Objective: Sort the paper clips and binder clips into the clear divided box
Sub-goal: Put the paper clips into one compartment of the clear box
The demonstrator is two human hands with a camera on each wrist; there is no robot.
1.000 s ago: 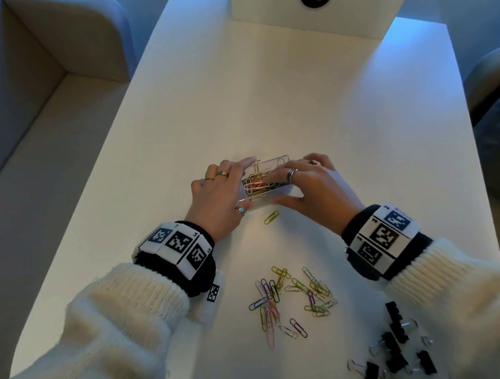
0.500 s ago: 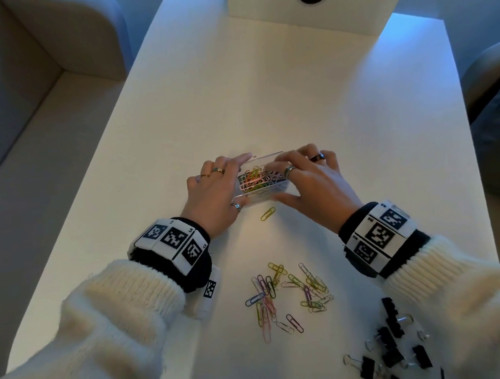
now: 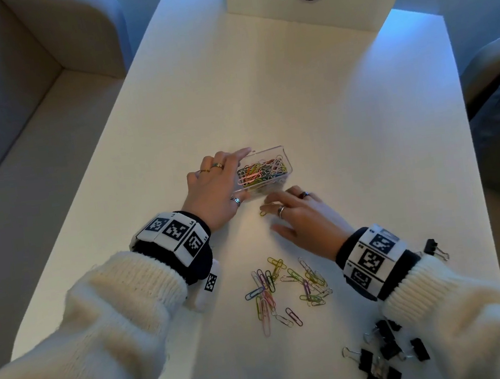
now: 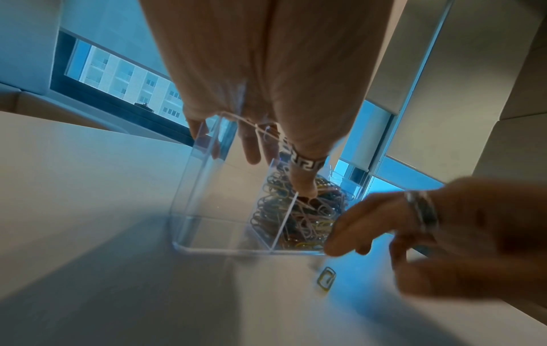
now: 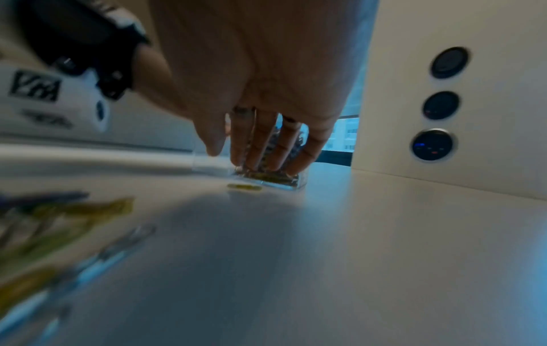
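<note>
Clips half sorted, box steadied for the next one.

Nearest me, the black binder clips [image 3: 385, 351] lie untouched by my right sleeve, and just beyond them the loose paper clips [image 3: 285, 291] are scattered on the table [image 3: 343, 116]. Further out, my right hand [image 3: 300, 218] hovers low with relaxed, spread fingers, holding nothing, over one stray yellow clip [image 4: 326, 279] just beside the box [image 3: 282, 154]. My left hand [image 3: 216, 193] grips the box's left end, thumb on the near wall. The right compartment is heaped with paper clips; the left one looks empty. I think the heap could spill if I jog the light box, and the flat stray clip may slide away instead of lifting.
</note>
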